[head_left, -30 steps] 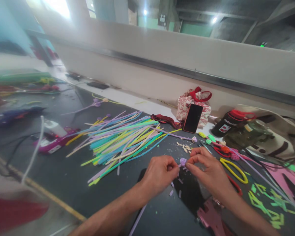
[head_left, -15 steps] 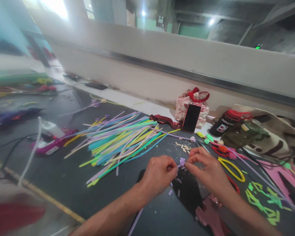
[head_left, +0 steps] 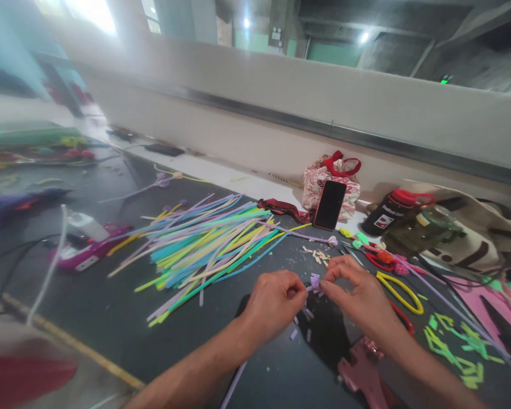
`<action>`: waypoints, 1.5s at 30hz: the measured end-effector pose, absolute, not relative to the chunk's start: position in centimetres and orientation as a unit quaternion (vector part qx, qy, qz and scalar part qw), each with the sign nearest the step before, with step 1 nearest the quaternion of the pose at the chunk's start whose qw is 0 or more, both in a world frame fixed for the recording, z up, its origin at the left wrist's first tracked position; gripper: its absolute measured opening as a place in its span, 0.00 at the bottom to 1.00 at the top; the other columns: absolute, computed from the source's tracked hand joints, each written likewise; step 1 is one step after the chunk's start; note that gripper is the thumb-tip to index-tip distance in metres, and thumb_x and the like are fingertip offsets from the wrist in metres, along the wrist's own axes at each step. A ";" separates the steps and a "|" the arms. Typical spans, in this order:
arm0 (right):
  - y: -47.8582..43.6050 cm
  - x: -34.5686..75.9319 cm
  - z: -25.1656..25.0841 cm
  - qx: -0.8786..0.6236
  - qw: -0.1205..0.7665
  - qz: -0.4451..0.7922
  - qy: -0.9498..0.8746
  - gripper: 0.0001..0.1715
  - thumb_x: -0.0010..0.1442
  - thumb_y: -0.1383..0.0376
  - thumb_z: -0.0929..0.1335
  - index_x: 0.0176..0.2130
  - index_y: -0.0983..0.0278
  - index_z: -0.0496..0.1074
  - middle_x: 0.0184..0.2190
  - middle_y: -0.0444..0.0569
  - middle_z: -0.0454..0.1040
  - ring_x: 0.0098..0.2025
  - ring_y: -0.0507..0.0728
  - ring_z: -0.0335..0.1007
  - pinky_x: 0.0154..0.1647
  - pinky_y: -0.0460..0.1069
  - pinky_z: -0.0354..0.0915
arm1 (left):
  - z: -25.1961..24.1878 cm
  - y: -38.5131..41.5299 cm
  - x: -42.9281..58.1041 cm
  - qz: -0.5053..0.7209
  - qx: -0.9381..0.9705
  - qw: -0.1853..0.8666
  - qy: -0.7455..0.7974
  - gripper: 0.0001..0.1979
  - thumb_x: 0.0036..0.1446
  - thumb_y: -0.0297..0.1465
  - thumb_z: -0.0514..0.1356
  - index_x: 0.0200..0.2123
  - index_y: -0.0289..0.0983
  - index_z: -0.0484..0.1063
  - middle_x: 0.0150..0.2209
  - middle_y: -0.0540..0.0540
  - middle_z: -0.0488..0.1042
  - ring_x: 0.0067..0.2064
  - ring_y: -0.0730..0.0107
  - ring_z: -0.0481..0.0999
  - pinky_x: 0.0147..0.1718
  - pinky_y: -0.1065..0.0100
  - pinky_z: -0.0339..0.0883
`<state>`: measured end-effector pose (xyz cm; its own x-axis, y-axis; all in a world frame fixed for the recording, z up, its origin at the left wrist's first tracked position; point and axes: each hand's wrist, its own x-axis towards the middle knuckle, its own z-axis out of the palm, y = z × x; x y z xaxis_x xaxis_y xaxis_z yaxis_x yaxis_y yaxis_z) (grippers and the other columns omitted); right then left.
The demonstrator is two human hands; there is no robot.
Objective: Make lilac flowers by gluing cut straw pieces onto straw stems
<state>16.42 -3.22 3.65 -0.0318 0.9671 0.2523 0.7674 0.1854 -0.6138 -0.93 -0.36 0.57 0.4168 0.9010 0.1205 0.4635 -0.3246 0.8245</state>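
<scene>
My left hand (head_left: 276,298) is closed in a pinch at a small purple pipe-cleaner cluster (head_left: 314,280); its fingers hide the part they grip. On the cluster's other side, my right hand (head_left: 355,289) has thumb and forefinger drawn together, their tips at its edge. Whether a separate bit sits between those tips cannot be made out. Short purple cut pieces (head_left: 294,334) lie on the dark table below the hands. Beyond the fingers are short cream pieces (head_left: 319,258). A long purple pipe cleaner (head_left: 235,383) shows beside my left forearm.
Many coloured pipe cleaners (head_left: 204,244) are heaped left of the hands. A pink glue gun (head_left: 360,369) lies under my right forearm. Farther right are a yellow loop (head_left: 400,292) and green cut pieces (head_left: 447,346). A phone (head_left: 330,204) and a black bottle (head_left: 387,213) stand behind.
The view shifts very slightly. Both hands stay at the purple cluster, which looks slightly turned; little else differs.
</scene>
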 end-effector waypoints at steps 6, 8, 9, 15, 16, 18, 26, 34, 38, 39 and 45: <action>-3.1 17.5 3.9 -0.608 0.361 0.221 -0.672 0.08 0.54 0.64 0.65 0.24 0.62 0.68 0.33 0.47 0.67 0.40 0.57 0.65 0.42 0.51 0.59 | 0.9 -0.2 -1.0 0.276 0.728 0.423 0.464 0.08 0.45 0.29 0.56 0.23 0.36 0.75 0.20 0.53 0.72 0.23 0.77 0.66 0.24 0.75 0.55; -3.1 17.7 3.9 -0.601 0.361 0.220 -0.678 0.06 0.53 0.65 0.66 0.26 0.62 0.70 0.34 0.47 0.68 0.40 0.57 0.65 0.43 0.52 0.59 | 1.0 -0.2 -1.1 0.265 0.719 0.446 0.463 0.08 0.45 0.29 0.56 0.23 0.36 0.75 0.19 0.53 0.69 0.22 0.78 0.64 0.22 0.76 0.53; -3.2 17.7 3.9 -0.597 0.358 0.215 -0.685 0.04 0.53 0.66 0.66 0.27 0.62 0.70 0.35 0.47 0.68 0.41 0.57 0.65 0.44 0.52 0.59 | 1.0 -0.2 -1.1 0.261 0.715 0.455 0.462 0.08 0.45 0.29 0.56 0.24 0.35 0.75 0.18 0.54 0.69 0.21 0.78 0.63 0.22 0.76 0.53; -3.7 17.5 4.1 -0.529 0.302 0.165 -0.776 0.07 0.52 0.69 0.67 0.33 0.59 0.73 0.36 0.47 0.68 0.41 0.56 0.66 0.41 0.51 0.62 | 1.0 -0.2 -1.1 0.252 0.718 0.465 0.453 0.08 0.45 0.30 0.56 0.25 0.35 0.75 0.18 0.54 0.68 0.22 0.78 0.62 0.22 0.76 0.53; -3.7 17.5 4.1 -0.520 0.296 0.155 -0.786 0.08 0.52 0.69 0.67 0.34 0.59 0.72 0.36 0.47 0.68 0.41 0.56 0.66 0.40 0.51 0.63 | 1.0 -0.2 -1.1 0.250 0.722 0.460 0.453 0.08 0.45 0.30 0.56 0.25 0.35 0.76 0.18 0.53 0.68 0.22 0.78 0.63 0.22 0.76 0.53; -3.7 17.3 4.2 -0.509 0.290 0.136 -0.799 0.08 0.52 0.70 0.67 0.33 0.59 0.72 0.36 0.48 0.68 0.40 0.56 0.66 0.40 0.51 0.63 | 1.1 -0.3 -1.0 0.249 0.732 0.444 0.452 0.08 0.46 0.30 0.56 0.24 0.35 0.75 0.18 0.53 0.69 0.22 0.77 0.64 0.22 0.76 0.53; -3.5 17.3 3.6 -0.529 0.286 0.122 -0.790 0.10 0.50 0.71 0.67 0.36 0.60 0.70 0.37 0.48 0.68 0.42 0.58 0.66 0.41 0.53 0.64 | 1.0 -0.7 -0.9 0.295 0.776 0.338 0.443 0.07 0.47 0.26 0.56 0.23 0.37 0.74 0.24 0.50 0.74 0.27 0.74 0.70 0.27 0.74 0.57; -3.6 17.5 3.6 -0.531 0.272 0.165 -0.785 0.19 0.47 0.73 0.67 0.41 0.59 0.68 0.42 0.48 0.68 0.47 0.57 0.64 0.47 0.53 0.61 | 0.3 -0.9 -0.8 0.303 0.817 0.265 0.412 0.08 0.51 0.26 0.55 0.25 0.37 0.74 0.27 0.48 0.74 0.29 0.73 0.71 0.29 0.73 0.59; -3.6 17.2 3.8 -0.520 0.276 0.168 -0.791 0.13 0.48 0.71 0.67 0.36 0.59 0.69 0.42 0.48 0.68 0.46 0.57 0.66 0.46 0.52 0.62 | 0.3 -1.0 -0.9 0.301 0.824 0.256 0.406 0.08 0.51 0.26 0.54 0.25 0.37 0.73 0.27 0.48 0.74 0.30 0.73 0.71 0.29 0.73 0.59; -3.6 17.2 3.8 -0.523 0.279 0.164 -0.789 0.12 0.48 0.71 0.67 0.35 0.59 0.69 0.42 0.48 0.68 0.46 0.57 0.66 0.46 0.52 0.62 | 0.3 -1.0 -0.9 0.300 0.822 0.261 0.408 0.08 0.51 0.26 0.54 0.25 0.38 0.74 0.27 0.48 0.74 0.30 0.73 0.71 0.29 0.73 0.59; -4.3 17.8 3.6 -0.526 0.293 0.135 -0.787 0.10 0.49 0.71 0.68 0.33 0.59 0.67 0.41 0.48 0.67 0.45 0.58 0.66 0.45 0.52 0.62 | 1.1 -0.8 -0.9 0.303 0.779 0.340 0.430 0.07 0.47 0.26 0.56 0.22 0.37 0.74 0.24 0.50 0.74 0.28 0.74 0.71 0.28 0.74 0.58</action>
